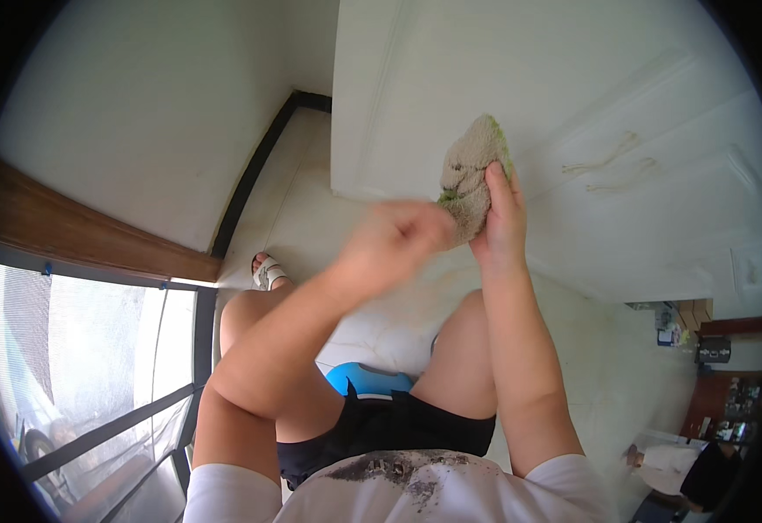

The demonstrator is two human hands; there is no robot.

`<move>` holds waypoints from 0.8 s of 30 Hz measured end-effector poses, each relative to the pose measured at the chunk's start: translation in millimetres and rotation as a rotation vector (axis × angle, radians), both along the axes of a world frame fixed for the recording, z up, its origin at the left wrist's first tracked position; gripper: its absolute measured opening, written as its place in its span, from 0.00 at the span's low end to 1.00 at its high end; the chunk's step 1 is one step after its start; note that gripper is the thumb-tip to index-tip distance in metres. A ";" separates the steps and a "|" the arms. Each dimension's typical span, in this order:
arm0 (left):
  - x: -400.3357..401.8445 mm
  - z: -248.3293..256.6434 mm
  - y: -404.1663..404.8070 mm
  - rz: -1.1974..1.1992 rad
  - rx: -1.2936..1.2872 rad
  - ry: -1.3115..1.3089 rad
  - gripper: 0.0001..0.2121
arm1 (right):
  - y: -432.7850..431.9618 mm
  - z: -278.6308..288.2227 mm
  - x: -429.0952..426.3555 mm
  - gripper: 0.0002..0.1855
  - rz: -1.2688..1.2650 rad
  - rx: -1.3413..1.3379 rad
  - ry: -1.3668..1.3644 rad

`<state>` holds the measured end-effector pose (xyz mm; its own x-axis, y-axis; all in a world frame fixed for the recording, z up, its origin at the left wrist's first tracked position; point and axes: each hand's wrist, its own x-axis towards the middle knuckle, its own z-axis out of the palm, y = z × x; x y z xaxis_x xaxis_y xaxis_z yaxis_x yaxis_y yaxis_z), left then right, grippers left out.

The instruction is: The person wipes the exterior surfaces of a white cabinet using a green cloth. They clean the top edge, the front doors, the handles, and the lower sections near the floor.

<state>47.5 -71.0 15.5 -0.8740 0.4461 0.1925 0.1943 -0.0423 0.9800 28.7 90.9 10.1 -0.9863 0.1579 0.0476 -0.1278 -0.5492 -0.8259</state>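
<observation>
My right hand (503, 208) holds a fuzzy beige-grey cloth (475, 153) with a green edge, gripping its right side with the thumb on top. The cloth is bunched, with dark creases and a small green patch across its middle. My left hand (397, 238) is blurred, its fingers curled beside the cloth's lower left edge. Whether those fingers pinch the cloth cannot be made out. Behind the cloth stands a white panelled cabinet (420, 72) with pale curved handles (601, 155).
Beneath me is a blue plastic stool (368, 379) on a pale tiled floor (289, 189). A dark-framed screen door (93, 333) stands at the left, below a wooden strip (60, 229). Another person (675, 467) is far off at the lower right.
</observation>
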 end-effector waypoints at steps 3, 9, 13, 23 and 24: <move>-17.1 12.3 -7.7 0.192 0.133 -0.210 0.10 | 0.5 28.9 11.5 0.13 0.034 0.037 0.051; -7.5 -7.8 3.1 -0.121 0.193 -0.377 0.22 | -8.5 51.5 18.4 0.14 0.132 0.113 0.076; -8.7 -5.7 -3.2 -0.424 0.174 -0.431 0.23 | 7.1 52.1 15.3 0.14 0.118 0.155 0.053; -18.9 -40.9 4.8 -0.211 -0.212 -0.432 0.18 | 66.2 23.9 10.3 0.13 0.053 -0.006 -0.073; -23.4 -51.8 3.9 -0.204 -0.210 -0.500 0.17 | 72.4 15.0 12.9 0.13 0.129 0.105 -0.119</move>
